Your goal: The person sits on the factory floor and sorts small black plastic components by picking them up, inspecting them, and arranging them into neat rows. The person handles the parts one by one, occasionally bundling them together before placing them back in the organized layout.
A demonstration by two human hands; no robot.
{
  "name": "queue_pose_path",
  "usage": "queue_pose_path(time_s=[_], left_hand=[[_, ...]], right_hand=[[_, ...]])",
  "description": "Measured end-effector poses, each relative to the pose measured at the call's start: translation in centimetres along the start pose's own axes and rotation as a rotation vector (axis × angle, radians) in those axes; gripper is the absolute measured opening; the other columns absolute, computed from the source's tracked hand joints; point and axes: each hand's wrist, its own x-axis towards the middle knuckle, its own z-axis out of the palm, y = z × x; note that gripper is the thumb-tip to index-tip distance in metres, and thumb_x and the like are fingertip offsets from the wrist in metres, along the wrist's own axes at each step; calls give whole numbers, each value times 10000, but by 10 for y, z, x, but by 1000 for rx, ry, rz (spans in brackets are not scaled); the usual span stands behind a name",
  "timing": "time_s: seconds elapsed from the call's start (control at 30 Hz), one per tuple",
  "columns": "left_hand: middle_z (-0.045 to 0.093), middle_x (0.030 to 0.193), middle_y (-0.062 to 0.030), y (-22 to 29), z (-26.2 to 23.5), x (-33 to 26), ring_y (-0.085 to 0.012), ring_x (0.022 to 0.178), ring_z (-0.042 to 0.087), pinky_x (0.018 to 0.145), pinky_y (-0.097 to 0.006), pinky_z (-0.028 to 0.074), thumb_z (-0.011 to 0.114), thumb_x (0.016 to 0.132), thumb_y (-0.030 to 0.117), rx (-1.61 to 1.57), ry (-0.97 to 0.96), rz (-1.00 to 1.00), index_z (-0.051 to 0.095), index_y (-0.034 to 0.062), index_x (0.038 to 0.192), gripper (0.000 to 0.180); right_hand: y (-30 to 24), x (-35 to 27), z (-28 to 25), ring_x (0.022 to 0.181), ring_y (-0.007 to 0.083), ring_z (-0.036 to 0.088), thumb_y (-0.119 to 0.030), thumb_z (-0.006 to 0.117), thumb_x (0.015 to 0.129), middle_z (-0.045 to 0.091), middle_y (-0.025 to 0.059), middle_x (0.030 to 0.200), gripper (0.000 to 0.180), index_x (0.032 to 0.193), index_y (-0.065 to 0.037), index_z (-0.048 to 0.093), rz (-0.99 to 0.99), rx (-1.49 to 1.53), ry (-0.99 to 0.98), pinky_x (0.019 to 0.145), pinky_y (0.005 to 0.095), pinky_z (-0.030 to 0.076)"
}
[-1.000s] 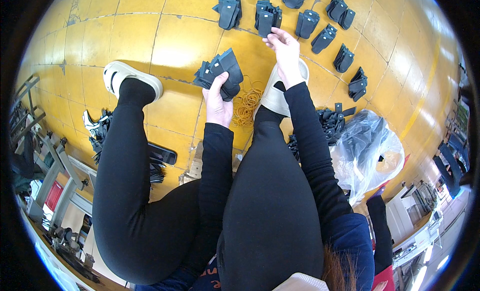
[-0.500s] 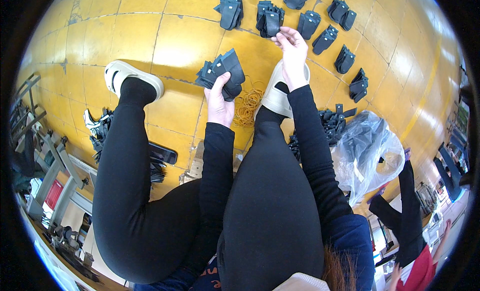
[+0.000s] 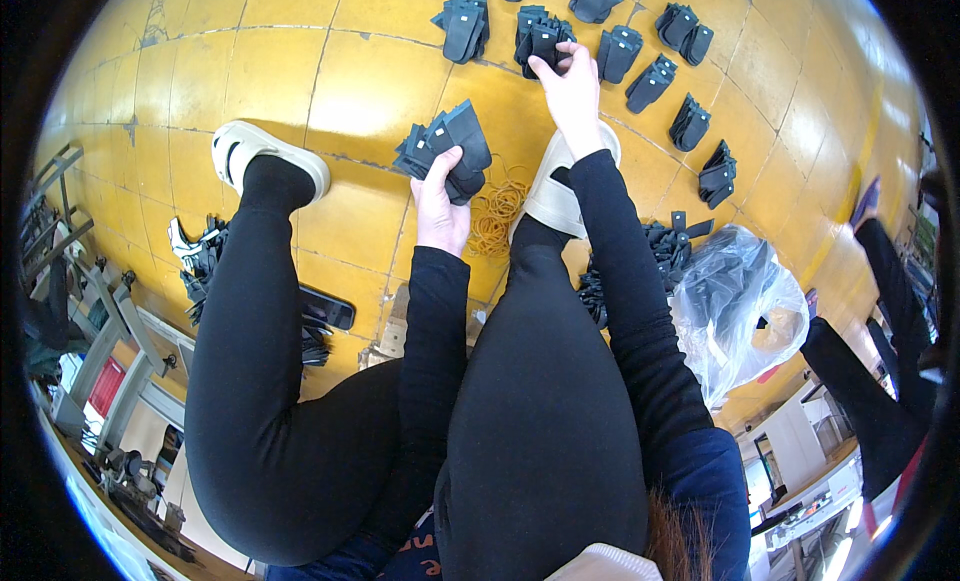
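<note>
My left hand [image 3: 440, 206] is closed round a fanned bunch of flat, dark rounded pieces [image 3: 455, 136], some with small white labels; the thumb presses on top. Ahead and to its right, my right hand [image 3: 572, 91] reaches to a stack of the same dark pieces [image 3: 535, 26] on the floor. Its thumb and fingertips close on the near end of that stack; how many pieces they pinch I cannot tell. Yellow rubber bands [image 3: 495, 213] lie in a loose heap between my left hand and my right shoe [image 3: 552, 196].
Several more dark stacks [image 3: 620, 51] stand on the yellow tiled floor [image 3: 370, 61]. At right are a heap of black pieces [image 3: 670, 243] and a clear plastic bag [image 3: 740, 306]. A phone [image 3: 327, 308] lies between my legs. Another person's dark-trousered leg [image 3: 860, 391] is at far right.
My right hand has shifted slightly left, its thumb now lower on the stack's near end. My left hand holds still. The other person at right has moved farther right.
</note>
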Motion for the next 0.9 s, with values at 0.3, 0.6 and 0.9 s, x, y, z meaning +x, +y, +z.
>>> queue_pose_path(time_s=[0.3,0.6,0.9], left_hand=[[609,1034,-10,0,0,0,-136,920,596,770,-292,481,626,793,90,-4,-15,13,544,108,1117,334],[616,1020,-13,-1,0,1,-139,912,599,777,-286,480,624,792,86,-14,-18,6,550,99,1104,320],[612,1026,-17,0,1,-1,-143,914,599,780,-290,477,619,793,86,-7,-20,-2,545,96,1113,328]], right_hand=[[-13,3,13,1096,395,426,-360,759,709,408,221,1192,721,1262,-57,410,-191,-183,55,932,450,377],[-13,4,16,1224,408,340,-331,737,722,317,196,1379,732,1331,-133,383,-345,-320,67,986,505,333],[-7,15,24,1270,403,334,-261,686,768,374,108,1401,572,1294,-193,473,-436,-454,-33,1011,510,336]])
